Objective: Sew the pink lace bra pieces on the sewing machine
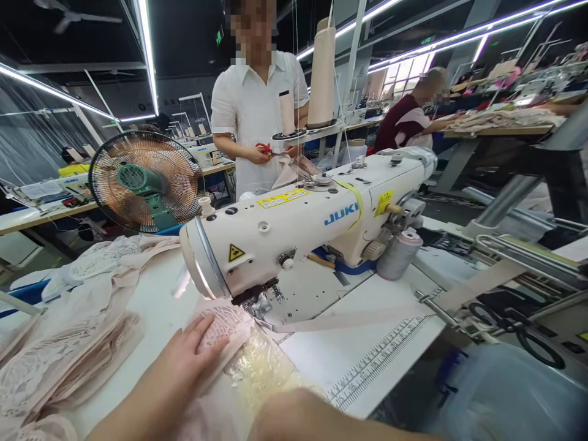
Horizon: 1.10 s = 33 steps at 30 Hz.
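My left hand (190, 355) lies on pale pink lace fabric (225, 324), fingers stretched out with the thumb apart. The fabric's upper edge runs under the presser foot (261, 304) of a white sewing machine (294, 214) marked JUKI. My right hand (294, 413) is at the bottom edge beside crinkled, shiny yellowish material (261, 361); its fingers are hidden and blurred. A pale elastic band (340, 320) stretches from the needle area to a metal guide (441, 309) at the right.
Several layers of lace pieces (68, 343) are piled left. A grey thread cone (399, 254) stands behind the machine bed, and a printed ruler (381, 361) lines the table's front edge. Black-handled scissors (514, 334) hang right. Beyond the machine, a person (257, 116) holds red-handled scissors near a fan (144, 180).
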Each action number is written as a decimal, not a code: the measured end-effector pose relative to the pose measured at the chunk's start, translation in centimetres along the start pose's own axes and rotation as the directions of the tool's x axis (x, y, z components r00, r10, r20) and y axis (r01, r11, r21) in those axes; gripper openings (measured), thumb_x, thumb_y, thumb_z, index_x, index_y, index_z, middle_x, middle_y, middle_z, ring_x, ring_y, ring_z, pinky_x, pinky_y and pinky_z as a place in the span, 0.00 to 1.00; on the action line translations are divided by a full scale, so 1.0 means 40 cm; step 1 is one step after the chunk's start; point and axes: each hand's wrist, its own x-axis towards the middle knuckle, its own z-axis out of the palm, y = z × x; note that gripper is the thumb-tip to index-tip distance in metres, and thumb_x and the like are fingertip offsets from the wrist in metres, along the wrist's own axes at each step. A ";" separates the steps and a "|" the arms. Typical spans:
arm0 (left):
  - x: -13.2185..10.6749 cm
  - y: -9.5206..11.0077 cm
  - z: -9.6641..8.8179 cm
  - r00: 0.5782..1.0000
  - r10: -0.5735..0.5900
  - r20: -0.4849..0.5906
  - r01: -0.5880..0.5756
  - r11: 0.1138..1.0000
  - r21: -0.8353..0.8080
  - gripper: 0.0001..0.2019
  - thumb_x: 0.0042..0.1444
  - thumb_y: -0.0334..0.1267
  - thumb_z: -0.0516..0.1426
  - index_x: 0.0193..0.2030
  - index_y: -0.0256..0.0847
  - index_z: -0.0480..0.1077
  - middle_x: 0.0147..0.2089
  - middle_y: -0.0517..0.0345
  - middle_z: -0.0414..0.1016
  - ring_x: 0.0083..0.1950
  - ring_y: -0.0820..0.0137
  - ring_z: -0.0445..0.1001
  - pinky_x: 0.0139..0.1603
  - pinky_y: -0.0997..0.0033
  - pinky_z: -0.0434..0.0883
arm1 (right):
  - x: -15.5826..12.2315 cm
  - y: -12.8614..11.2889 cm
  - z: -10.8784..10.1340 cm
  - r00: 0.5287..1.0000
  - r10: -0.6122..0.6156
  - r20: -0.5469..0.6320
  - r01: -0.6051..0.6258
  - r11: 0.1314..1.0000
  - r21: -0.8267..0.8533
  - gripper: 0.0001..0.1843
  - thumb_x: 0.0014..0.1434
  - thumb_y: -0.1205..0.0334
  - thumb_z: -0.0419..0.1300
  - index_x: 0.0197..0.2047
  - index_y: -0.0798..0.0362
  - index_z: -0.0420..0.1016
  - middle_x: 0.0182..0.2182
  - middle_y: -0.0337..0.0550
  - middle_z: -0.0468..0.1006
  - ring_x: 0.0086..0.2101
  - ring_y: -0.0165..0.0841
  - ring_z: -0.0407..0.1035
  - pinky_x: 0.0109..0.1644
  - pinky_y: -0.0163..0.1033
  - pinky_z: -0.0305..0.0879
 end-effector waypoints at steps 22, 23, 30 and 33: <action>0.046 0.197 0.007 0.988 0.150 -0.049 -0.149 0.989 0.015 0.20 0.58 0.35 0.49 0.58 0.43 0.64 0.62 0.53 0.66 0.44 0.58 0.69 0.40 0.52 0.72 | 0.026 0.067 -0.161 0.946 -0.271 0.178 0.294 0.492 -0.820 0.09 0.58 0.68 0.50 0.38 0.54 0.71 0.39 0.40 0.77 0.46 0.36 0.62 0.46 0.44 0.55; 0.046 0.194 0.008 0.983 0.168 -0.069 -0.167 0.986 0.017 0.19 0.58 0.35 0.50 0.57 0.44 0.64 0.61 0.53 0.67 0.44 0.57 0.69 0.40 0.52 0.72 | 0.025 0.068 -0.159 0.948 -0.267 0.175 0.289 0.488 -0.823 0.09 0.58 0.68 0.50 0.39 0.54 0.70 0.39 0.40 0.77 0.45 0.36 0.62 0.45 0.44 0.55; 0.072 0.153 0.008 0.894 0.318 -0.315 -0.326 0.945 0.027 0.15 0.58 0.32 0.51 0.50 0.41 0.69 0.52 0.53 0.74 0.44 0.58 0.69 0.42 0.53 0.72 | 0.038 0.081 -0.158 0.955 -0.243 0.171 0.270 0.470 -0.841 0.09 0.53 0.69 0.52 0.39 0.55 0.69 0.37 0.42 0.75 0.43 0.36 0.62 0.45 0.42 0.56; 0.083 0.129 0.010 0.887 0.341 -0.311 -0.344 0.938 0.048 0.15 0.57 0.32 0.51 0.51 0.40 0.69 0.52 0.51 0.73 0.46 0.57 0.69 0.44 0.52 0.72 | 0.049 0.085 -0.155 0.949 -0.289 0.125 0.243 0.423 -0.873 0.06 0.53 0.68 0.53 0.36 0.55 0.69 0.39 0.43 0.73 0.43 0.36 0.61 0.46 0.42 0.56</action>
